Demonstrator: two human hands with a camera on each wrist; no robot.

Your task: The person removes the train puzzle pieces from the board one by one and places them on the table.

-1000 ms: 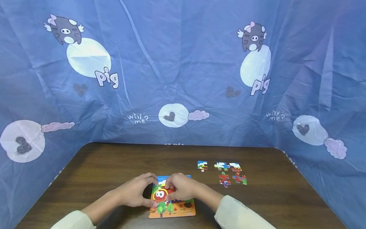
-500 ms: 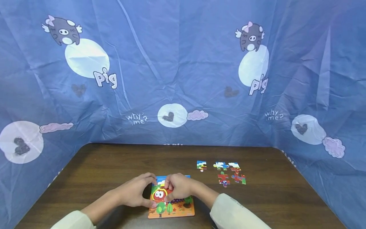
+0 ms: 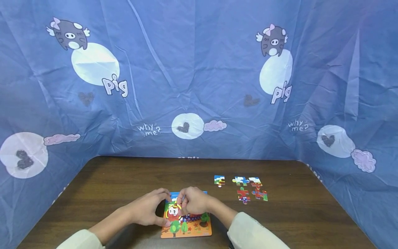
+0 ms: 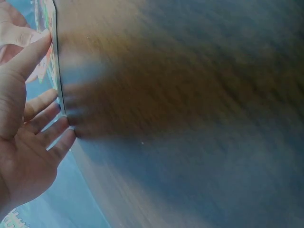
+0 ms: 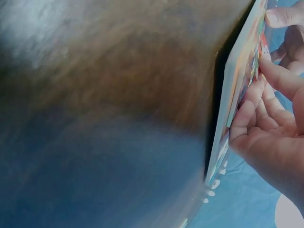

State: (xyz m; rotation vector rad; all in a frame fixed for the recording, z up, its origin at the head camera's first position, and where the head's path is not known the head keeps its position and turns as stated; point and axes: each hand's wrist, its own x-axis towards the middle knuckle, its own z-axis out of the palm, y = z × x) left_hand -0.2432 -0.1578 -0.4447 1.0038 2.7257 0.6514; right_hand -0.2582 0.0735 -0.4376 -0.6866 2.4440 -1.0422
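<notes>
A puzzle board (image 3: pixel 199 230) with a picture of a red round-eyed face, trees and an orange ground lies near the table's front edge. Along its left side my left hand (image 3: pixel 148 208) spreads thumb and fingers, the tips touching the edge. The left wrist view shows those fingers (image 4: pixel 57 126) nearly straight. Over the board's middle, my right hand (image 3: pixel 194 201) has its fingers curled in. In the right wrist view its thumb and fingers pinch a small red puzzle piece (image 5: pixel 263 45) at the board's surface; the hand hides part of the picture.
To the right of the board, several loose puzzle pieces lie on the brown wooden table (image 3: pixel 130 176): a blue-and-white one (image 3: pixel 219 180) by itself, and a group including a red one (image 3: pixel 243 194). A blue printed cloth (image 3: pixel 199 86) hangs around the table's back and sides.
My right hand has risen slightly and its thumb has drawn in, uncovering more of the blue and purple dotted part of the picture. My left hand stays at the board's edge.
</notes>
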